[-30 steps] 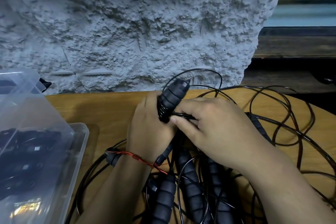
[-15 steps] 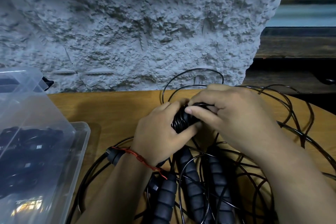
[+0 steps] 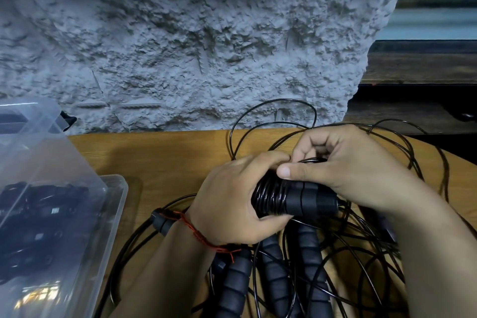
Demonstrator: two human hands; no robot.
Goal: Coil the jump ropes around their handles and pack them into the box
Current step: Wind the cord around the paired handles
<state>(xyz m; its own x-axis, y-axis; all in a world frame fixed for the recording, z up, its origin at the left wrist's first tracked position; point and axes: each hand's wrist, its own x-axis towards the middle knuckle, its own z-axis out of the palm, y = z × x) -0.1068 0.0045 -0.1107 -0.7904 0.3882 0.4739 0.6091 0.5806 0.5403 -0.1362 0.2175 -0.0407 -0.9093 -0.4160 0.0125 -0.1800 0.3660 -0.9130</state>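
My left hand grips a pair of black foam jump-rope handles lying sideways, with black cord wound in tight turns round their left part. My right hand sits over the top of them, thumb against the coil, fingers pinching the thin black cord. Loose cord loops off over the wooden table. A clear plastic box at the left holds several coiled black ropes.
Three more black handles lie under my hands in a tangle of cord that spreads to the right. Another handle end pokes out by my left wrist. A rough grey stone wall backs the table. The box lid stands open.
The handles have swung from upright to lying sideways, and more of their right end shows. My right hand has moved from in front of the coil to over its top.
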